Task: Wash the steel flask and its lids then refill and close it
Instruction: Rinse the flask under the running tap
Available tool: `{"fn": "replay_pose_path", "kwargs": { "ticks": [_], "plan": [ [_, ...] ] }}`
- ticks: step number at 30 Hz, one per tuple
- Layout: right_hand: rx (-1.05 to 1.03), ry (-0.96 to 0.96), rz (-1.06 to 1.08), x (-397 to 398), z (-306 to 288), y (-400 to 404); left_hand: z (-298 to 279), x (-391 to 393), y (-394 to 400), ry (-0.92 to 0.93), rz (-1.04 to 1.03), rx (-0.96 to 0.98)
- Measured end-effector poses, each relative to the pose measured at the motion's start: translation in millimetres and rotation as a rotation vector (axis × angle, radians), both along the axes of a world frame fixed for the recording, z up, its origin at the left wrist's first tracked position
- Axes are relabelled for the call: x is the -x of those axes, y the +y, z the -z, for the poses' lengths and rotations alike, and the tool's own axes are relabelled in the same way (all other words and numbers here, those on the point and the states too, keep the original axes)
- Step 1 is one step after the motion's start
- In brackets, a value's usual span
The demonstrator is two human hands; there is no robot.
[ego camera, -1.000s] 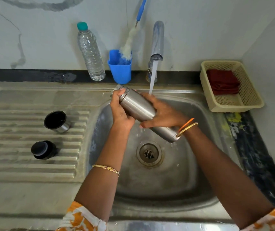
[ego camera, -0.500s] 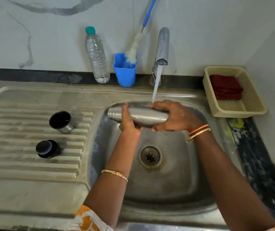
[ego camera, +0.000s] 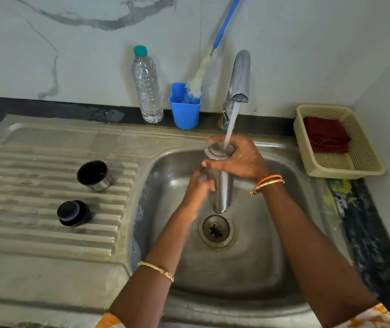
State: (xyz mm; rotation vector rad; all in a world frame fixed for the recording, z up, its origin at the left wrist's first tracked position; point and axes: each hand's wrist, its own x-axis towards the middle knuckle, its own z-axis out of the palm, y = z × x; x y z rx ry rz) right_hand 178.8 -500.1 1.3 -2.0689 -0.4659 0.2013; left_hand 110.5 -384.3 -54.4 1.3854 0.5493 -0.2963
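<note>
Both hands grip an upside-down steel flask over the sink basin: the right hand wraps its base under the tap's stream, the left hand its body. Its neck hangs just above the drain; two lids sit well apart on the drainboard.

Two lids sit on the drainboard left of the sink basin; a basket sits right; a bottle and a cup stand behind.
</note>
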Motion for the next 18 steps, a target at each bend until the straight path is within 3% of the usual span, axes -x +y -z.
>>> {"fn": "replay_pose_path", "kwargs": {
  "ticks": [2, 4, 8, 12, 15, 17, 18],
  "plan": [
    [-0.019, 0.023, 0.002, -2, 2, 0, 7, -1, -1, -0.219, 0.142, -0.138],
    [0.018, -0.052, 0.022, -2, 5, 7, 8, -7, -5, -0.315, 0.066, -0.269],
    [0.448, -0.337, 0.109, 16, 5, 24, 1, -26, -8, -0.361, 0.075, -0.565],
    [0.694, -0.498, 0.034, 37, 18, 38, -2, -35, -6, -0.353, 0.149, -0.685],
    [0.784, -0.480, 0.099, 25, 0, 34, -11, -29, -13, -0.359, 0.176, -0.665],
    [0.830, -0.361, 0.053, 3, -14, 21, -9, -21, -19, -0.396, 0.149, -0.661],
    [0.853, -0.211, -0.044, -8, -20, 14, -9, -18, -22, -0.395, 0.130, -0.642]
  ]
}}
